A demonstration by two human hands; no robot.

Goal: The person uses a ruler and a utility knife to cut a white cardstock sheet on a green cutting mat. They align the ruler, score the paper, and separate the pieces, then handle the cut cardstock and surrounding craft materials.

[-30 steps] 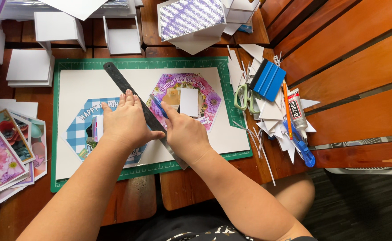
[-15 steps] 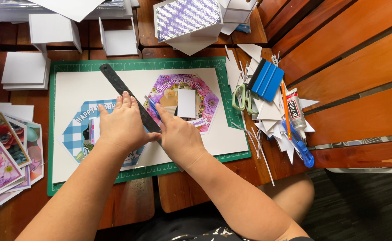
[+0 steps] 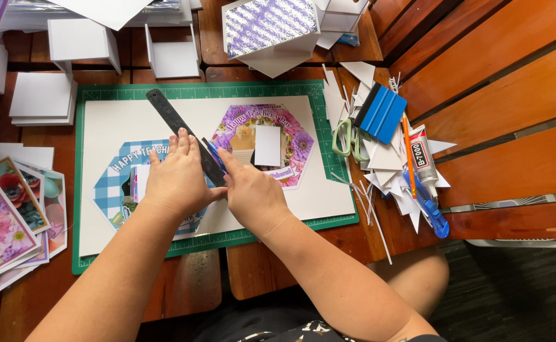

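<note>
My left hand (image 3: 178, 177) lies flat on the dark ruler (image 3: 186, 136), fingers spread, pushing it down onto the big white sheet (image 3: 132, 123). The ruler runs slanted across the sheet, from the top edge of the green cutting mat (image 3: 319, 104) down to where my two hands meet. My right hand (image 3: 251, 193) is closed around a thin blue tool (image 3: 213, 152), and its tip sits right against the ruler's edge. I think it is a small knife, but it is too small for me to be sure.

The ruler lies between two six-sided prints. The blue checked hexagon (image 3: 116, 190) is partly under my left hand. The purple flower hexagon (image 3: 294, 142) is on the other side, with a little white card (image 3: 267, 145) on top of it.

I think a few things could go badly here. If my left hand lets the ruler slide, the line will go crooked and run into a print. My left fingers are close to the ruler's edge, so the tip could nick them if it jumps up. The card is loose and could shift if I bump the sheet
</note>
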